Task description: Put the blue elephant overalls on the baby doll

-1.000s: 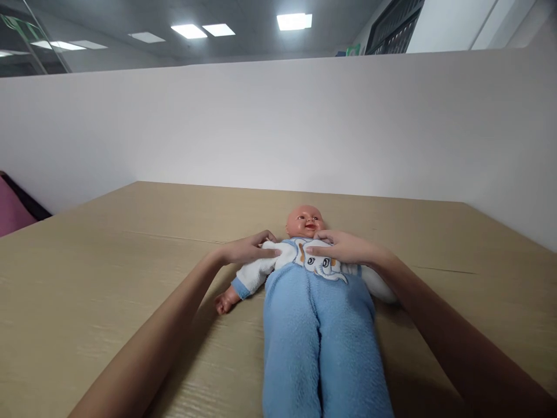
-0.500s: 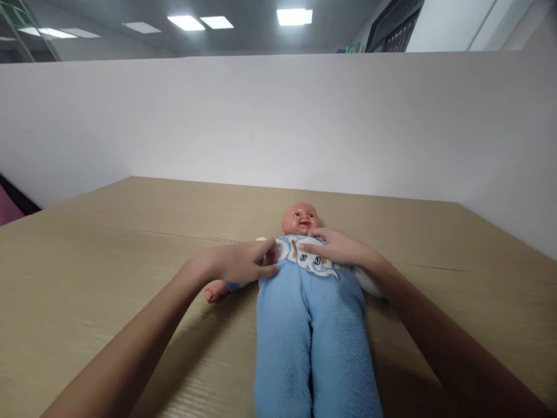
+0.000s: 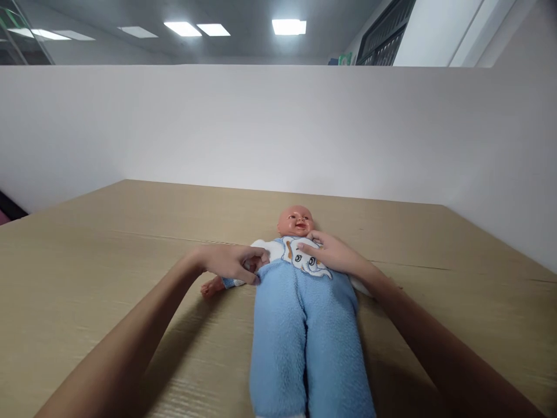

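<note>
Your left hand (image 3: 232, 262) pinches the baby doll's (image 3: 300, 302) white sleeve (image 3: 261, 255); your right hand (image 3: 328, 253) lies flat, unclenched, on its chest. Doll's supine mid-table (image 3: 87, 273), legs toward the near edge.

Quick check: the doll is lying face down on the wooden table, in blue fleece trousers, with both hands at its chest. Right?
Not quite. The head view shows the doll lying on its back, face up, its face turned to the ceiling. The rest holds: it lies on the wooden table, wears blue fleece trousers, and the left hand and right hand are at its chest.
</note>
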`<state>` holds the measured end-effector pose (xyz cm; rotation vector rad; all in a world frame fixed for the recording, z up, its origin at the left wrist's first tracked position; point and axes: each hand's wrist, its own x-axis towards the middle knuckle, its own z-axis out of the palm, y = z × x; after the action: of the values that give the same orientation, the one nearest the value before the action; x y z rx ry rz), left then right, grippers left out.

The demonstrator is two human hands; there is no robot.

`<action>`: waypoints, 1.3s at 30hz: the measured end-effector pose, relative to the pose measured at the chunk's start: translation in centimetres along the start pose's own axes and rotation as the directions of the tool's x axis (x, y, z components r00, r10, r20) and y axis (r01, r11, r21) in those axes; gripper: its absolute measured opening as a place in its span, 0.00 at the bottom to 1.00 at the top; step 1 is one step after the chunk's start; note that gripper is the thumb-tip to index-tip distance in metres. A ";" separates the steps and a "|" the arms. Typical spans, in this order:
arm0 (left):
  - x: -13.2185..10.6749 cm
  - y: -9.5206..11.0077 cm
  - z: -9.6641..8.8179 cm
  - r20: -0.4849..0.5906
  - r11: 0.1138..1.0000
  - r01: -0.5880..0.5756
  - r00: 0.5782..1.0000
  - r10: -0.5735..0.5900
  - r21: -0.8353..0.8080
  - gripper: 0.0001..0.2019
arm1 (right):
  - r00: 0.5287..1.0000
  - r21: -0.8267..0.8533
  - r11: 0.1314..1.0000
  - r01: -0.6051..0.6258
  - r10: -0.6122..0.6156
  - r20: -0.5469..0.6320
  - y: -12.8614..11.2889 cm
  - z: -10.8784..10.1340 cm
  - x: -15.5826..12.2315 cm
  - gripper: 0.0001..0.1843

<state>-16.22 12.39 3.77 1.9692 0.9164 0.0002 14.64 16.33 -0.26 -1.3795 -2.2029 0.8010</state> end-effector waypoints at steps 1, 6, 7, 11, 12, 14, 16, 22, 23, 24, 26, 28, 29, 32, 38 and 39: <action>0.0 -0.1 0.0 0.009 1.000 -0.016 1.000 0.016 -0.015 0.14 | 0.998 0.012 1.000 0.007 -0.006 -0.055 0.4 0.3 -0.6 0.23; 0.1 -0.7 -0.2 0.033 0.984 -0.098 0.994 0.104 -0.148 0.12 | 0.947 0.011 0.997 0.076 -0.069 -0.314 4.5 0.8 -6.8 0.24; 0.2 -0.8 -0.1 0.022 0.979 -0.107 0.993 0.113 -0.176 0.11 | 0.933 -0.041 0.996 0.083 -0.092 -0.348 5.5 0.7 -8.3 0.22; 1.2 -0.9 0.4 0.005 0.982 -0.092 0.996 0.094 -0.168 0.11 | 0.903 -0.333 0.931 0.149 -0.265 -0.338 8.4 0.1 -12.9 0.13; 1.3 -0.9 0.6 0.009 0.989 -0.068 0.998 0.070 -0.134 0.11 | 0.900 -0.383 0.909 0.165 -0.298 -0.320 8.7 0.0 -13.4 0.12; 1.5 -0.7 0.8 -0.014 0.999 -0.014 1.000 0.013 -0.042 0.13 | 0.896 -0.453 0.873 0.183 -0.338 -0.289 9.1 0.1 -13.7 0.13; 1.4 -0.5 0.8 -0.077 0.998 0.034 0.997 -0.030 0.049 0.16 | 0.888 -0.489 0.854 0.176 -0.352 -0.295 9.3 0.1 -13.5 0.16; 0.9 -1.0 0.0 -0.087 0.976 0.033 0.996 -0.014 0.216 0.18 | 0.896 -0.426 0.892 0.151 -0.306 -0.322 11.8 -2.0 -13.5 0.34; 0.9 -1.2 -0.2 -0.111 0.972 0.040 0.994 -0.015 0.231 0.18 | 0.907 -0.404 0.904 0.138 -0.280 -0.315 12.4 -2.4 -13.6 0.37; 0.9 -1.4 -0.3 -0.150 0.967 0.049 0.989 -0.012 0.248 0.17 | 0.915 -0.383 0.915 0.125 -0.255 -0.311 13.0 -2.8 -13.7 0.38; 0.8 -1.2 -0.4 -0.284 0.943 0.072 0.958 0.025 0.325 0.13 | 0.930 -0.343 0.933 0.112 -0.220 -0.295 13.9 -3.4 -13.8 0.38; 0.9 -0.2 0.1 -0.456 0.887 0.105 0.881 0.128 0.450 0.09 | 0.940 -0.299 0.948 0.108 -0.195 -0.279 14.3 -3.7 -13.7 0.36; 1.1 0.8 0.5 -0.523 0.854 0.114 0.828 0.200 0.507 0.09 | 0.943 -0.276 0.956 0.103 -0.182 -0.279 14.4 -3.7 -13.6 0.35; 2.6 4.6 2.9 -0.580 0.822 0.014 0.716 0.388 0.569 0.10 | 0.947 -0.216 0.973 0.084 -0.146 -0.288 14.3 -3.9 -13.5 0.35; 10.0 9.9 7.4 -0.392 0.721 -0.118 0.773 0.498 0.682 0.15 | 0.981 -0.026 0.996 0.086 -0.089 -0.173 15.4 -5.6 -14.0 0.40; 11.3 9.9 7.6 -0.368 0.710 -0.087 0.807 0.461 0.698 0.15 | 0.983 -0.027 0.996 0.081 -0.084 -0.164 15.8 -5.9 -14.1 0.38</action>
<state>0.53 10.56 2.97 2.8602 1.0199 0.4868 34.69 10.45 -6.94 -1.3053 -2.1294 0.6138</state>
